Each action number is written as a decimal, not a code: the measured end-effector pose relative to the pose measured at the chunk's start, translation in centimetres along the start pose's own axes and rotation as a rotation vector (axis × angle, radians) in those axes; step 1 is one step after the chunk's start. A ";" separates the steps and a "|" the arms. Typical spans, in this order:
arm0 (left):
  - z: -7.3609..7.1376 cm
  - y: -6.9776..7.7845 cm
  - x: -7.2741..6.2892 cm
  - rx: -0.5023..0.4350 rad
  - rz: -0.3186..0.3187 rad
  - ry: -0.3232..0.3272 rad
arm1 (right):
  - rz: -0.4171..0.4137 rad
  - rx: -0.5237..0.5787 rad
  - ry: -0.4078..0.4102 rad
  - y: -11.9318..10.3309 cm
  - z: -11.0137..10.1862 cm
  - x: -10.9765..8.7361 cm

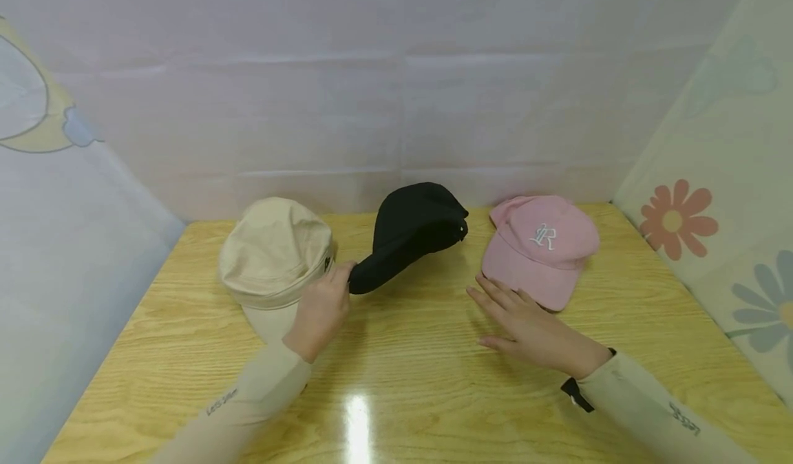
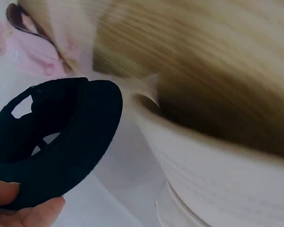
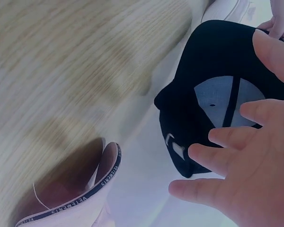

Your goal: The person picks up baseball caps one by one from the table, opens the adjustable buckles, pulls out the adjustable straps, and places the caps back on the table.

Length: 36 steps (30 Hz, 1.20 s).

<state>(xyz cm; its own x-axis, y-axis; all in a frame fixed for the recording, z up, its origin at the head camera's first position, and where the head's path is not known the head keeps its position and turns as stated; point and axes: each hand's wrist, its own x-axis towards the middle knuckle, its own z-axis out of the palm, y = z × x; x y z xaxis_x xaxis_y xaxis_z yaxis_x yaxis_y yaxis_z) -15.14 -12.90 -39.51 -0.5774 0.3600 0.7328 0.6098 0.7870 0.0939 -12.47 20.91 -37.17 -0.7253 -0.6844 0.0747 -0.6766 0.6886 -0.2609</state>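
Note:
A black baseball cap (image 1: pixel 416 224) is held up by its brim in my left hand (image 1: pixel 323 307), thumb on one face and fingers on the other. The left wrist view shows the cap's hollow inside and the pinched brim (image 2: pixel 92 137). My right hand (image 1: pixel 526 326) is spread with nothing in it, just in front of the pink cap (image 1: pixel 560 233) with a white embroidered letter. Through the right wrist view its fingers (image 3: pixel 229 158) overlap the black cap, whose strap opening shows. Beside my left hand lies a beige cap (image 1: pixel 272 247), its brim partly behind the hand.
The caps are at the far side of a wooden table (image 1: pixel 421 374). A pale cloth wall (image 1: pixel 396 106) rises right behind them, and printed cloth (image 1: pixel 731 195) stands along the right edge. More cloth (image 1: pixel 74 244) hangs along the left edge.

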 end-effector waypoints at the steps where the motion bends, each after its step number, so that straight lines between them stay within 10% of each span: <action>1: -0.1 0.2 0.0 -0.029 -0.023 0.000 | 0.002 -0.001 0.002 0.0 0.0 0.0; 17: -2.0 2.9 -1.2 -0.314 -0.246 -0.032 | 0.073 0.014 0.022 -0.2 -0.2 0.2; 36: -2.9 4.4 -2.0 -0.466 -0.250 0.064 | 0.168 0.081 0.096 0.4 -0.6 0.8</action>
<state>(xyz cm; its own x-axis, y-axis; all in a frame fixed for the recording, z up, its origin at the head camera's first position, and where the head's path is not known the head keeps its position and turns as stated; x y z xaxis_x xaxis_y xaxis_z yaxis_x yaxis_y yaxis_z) -9.76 -11.63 -38.62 -0.7105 0.1468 0.6882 0.6426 0.5339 0.5495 -13.35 20.79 -36.67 -0.8386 -0.5328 0.1137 -0.5353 0.7672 -0.3533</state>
